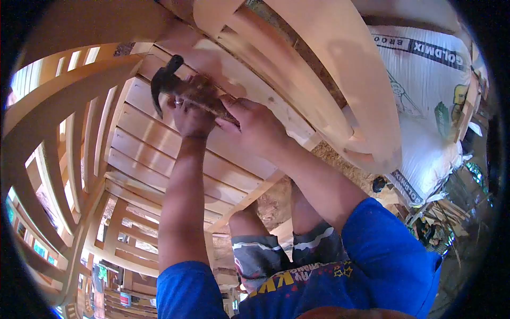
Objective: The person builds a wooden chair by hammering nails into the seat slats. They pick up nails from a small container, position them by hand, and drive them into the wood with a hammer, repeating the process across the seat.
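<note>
A claw hammer with a dark head and a worn brown handle is held over a slatted wooden seat. Close behind the head, my left hand is closed around the handle, a ring showing on one finger. My right hand grips the lower end of that handle, thumb lying along it. Both hands are thus on the same tool, nearly touching each other. Whether a nail is also pinched in the left fingers is hidden.
Slatted wooden chair backs stand on the left. A broad curved wooden piece with slots rises at the upper right. Beyond it is a white printed sack. Wood shavings lie on the ground near my knees.
</note>
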A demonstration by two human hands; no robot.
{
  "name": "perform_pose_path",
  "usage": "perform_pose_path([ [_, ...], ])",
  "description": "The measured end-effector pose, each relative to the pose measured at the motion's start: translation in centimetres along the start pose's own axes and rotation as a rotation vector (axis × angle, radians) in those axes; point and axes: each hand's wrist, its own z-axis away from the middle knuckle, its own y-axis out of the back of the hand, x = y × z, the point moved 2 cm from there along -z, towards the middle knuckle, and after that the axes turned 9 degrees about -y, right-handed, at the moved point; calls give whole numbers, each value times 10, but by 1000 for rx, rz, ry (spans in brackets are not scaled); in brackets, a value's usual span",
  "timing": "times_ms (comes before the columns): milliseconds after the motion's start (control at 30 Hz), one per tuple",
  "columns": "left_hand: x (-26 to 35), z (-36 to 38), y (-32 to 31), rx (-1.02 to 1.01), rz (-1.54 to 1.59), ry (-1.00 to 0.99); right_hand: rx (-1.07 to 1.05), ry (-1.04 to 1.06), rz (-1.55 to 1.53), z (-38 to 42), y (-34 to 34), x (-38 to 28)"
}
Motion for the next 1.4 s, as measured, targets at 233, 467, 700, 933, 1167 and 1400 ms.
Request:
perform_pose_path([
  [233, 0, -1, 2, 212, 0, -52, -13, -44, 75, -3, -4, 5],
  [467, -6, 4, -6, -2, -9, -38, -19, 11, 67, -1, 4, 0],
  [700, -2, -3, -2, 15, 21, -2, -43, 1, 56, -7, 2, 0],
  [933, -2, 0, 2, 114, 60, -8, -50, -64, 43, -10, -5, 5],
  [1167, -3, 1, -3, 54, 4, -45, -50, -37, 43, -2, -2, 1],
  [1400, -5, 2, -7, 64, -12, -17, 9, -15, -51, -7, -15, 11],
])
